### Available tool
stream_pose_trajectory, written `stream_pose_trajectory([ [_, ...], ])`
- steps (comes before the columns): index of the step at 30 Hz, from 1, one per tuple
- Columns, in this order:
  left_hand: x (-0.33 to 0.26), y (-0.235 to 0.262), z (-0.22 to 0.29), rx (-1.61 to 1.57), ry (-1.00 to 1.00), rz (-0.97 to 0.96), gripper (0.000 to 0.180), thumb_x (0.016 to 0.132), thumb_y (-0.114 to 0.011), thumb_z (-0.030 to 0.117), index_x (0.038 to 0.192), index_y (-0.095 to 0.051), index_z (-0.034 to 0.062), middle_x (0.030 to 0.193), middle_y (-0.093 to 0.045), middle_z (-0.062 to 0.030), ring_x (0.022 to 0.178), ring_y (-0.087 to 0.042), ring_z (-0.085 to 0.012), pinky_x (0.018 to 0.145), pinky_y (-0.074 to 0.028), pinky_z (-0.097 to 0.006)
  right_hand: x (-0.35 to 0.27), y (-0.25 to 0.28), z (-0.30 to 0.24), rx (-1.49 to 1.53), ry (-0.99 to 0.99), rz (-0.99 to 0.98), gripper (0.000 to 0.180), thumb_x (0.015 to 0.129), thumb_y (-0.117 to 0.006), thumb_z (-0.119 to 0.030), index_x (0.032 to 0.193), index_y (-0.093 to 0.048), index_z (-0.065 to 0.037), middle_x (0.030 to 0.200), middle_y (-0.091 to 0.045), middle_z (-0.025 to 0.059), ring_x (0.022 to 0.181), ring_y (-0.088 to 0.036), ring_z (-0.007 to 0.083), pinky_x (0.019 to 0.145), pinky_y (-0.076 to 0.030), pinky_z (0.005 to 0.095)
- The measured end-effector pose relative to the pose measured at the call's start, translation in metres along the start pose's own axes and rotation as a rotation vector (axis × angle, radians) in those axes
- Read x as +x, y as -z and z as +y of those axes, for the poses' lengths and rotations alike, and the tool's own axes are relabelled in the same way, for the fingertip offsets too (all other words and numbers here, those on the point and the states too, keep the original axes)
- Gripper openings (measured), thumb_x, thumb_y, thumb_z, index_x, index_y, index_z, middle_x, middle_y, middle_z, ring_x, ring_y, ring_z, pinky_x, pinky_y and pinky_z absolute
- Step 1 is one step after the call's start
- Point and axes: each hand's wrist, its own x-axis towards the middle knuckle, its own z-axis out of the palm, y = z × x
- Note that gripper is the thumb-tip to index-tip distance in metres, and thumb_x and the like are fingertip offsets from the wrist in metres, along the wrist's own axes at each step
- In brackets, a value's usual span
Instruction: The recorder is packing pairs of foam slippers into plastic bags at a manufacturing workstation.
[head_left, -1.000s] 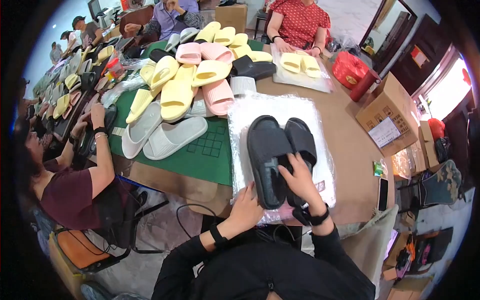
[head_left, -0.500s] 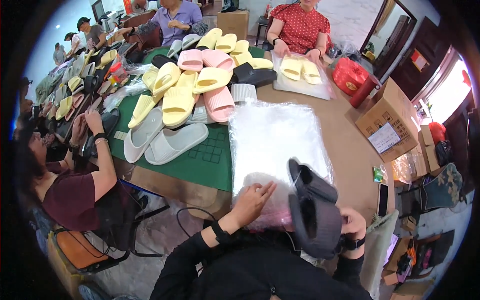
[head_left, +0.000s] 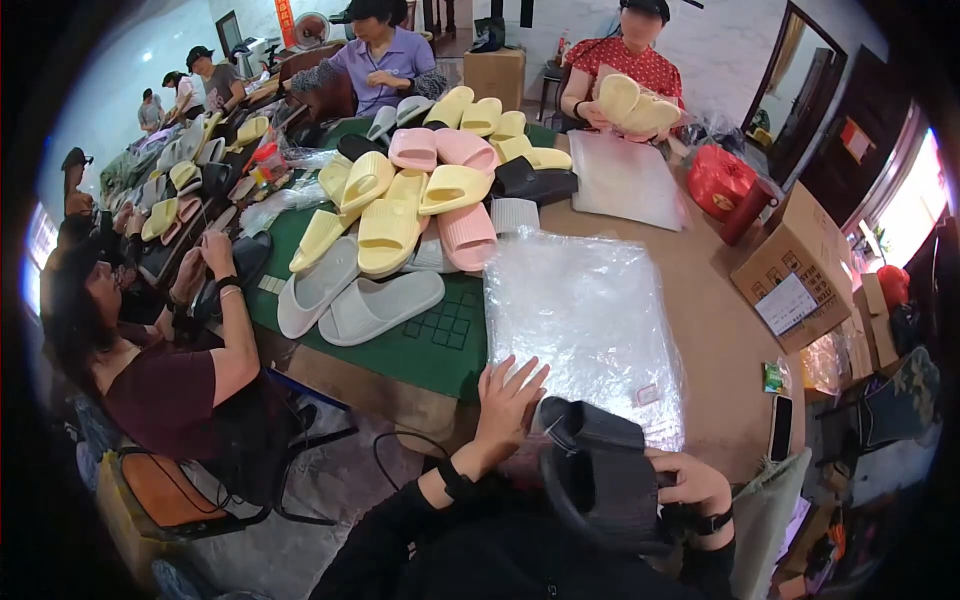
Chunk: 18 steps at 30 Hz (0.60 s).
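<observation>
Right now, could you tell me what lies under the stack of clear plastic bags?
The stack of clear plastic bags rests on the brown table, its left edge beside the green mat. The left hand presses its near edge. Anything beneath is hidden.

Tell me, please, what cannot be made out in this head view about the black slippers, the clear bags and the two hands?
- Right hand: palm and most fingers hidden behind the black slippers; its grip is unclear.
- Black slippers: whether one or two, overlap hides it.
- Stack of clear bags: count unreadable, glare and blur.
- Left hand: rests on the stack's near edge; fingertips blend into the plastic.
</observation>
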Motion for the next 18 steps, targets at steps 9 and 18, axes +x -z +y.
stream_pose_trajectory([
  [9, 0.0, -0.003, 0.029, -0.152, -0.024, -0.037, 0.04, 0.086, -0.06, 0.013, 0.125, -0.056, 0.0121, 0.131, -0.05, -0.0134, 0.12, -0.043, -0.0386, 0.099, -0.037, -0.046, 0.012, -0.03, -0.012, -0.93, -0.069, 0.643, 0.028, 0.076, -0.069, -0.023, 0.081, -0.055, 0.0, 0.08, -0.048, 0.0155, 0.082, -0.051, 0.0345, 0.07, -0.041, 0.0406],
  [18, -0.002, -0.003, 0.047, -0.219, -0.122, -0.12, 0.043, 0.088, -0.059, 0.013, 0.13, -0.052, 0.0105, 0.142, -0.037, -0.0156, 0.13, -0.033, -0.0402, 0.104, -0.033, -0.046, 0.05, -0.05, 0.011, -1.137, -0.054, 0.843, 0.041, 0.075, -0.07, -0.022, 0.102, -0.055, 0.003, 0.106, -0.048, 0.0245, 0.104, -0.045, 0.0425, 0.09, -0.036, 0.046],
])
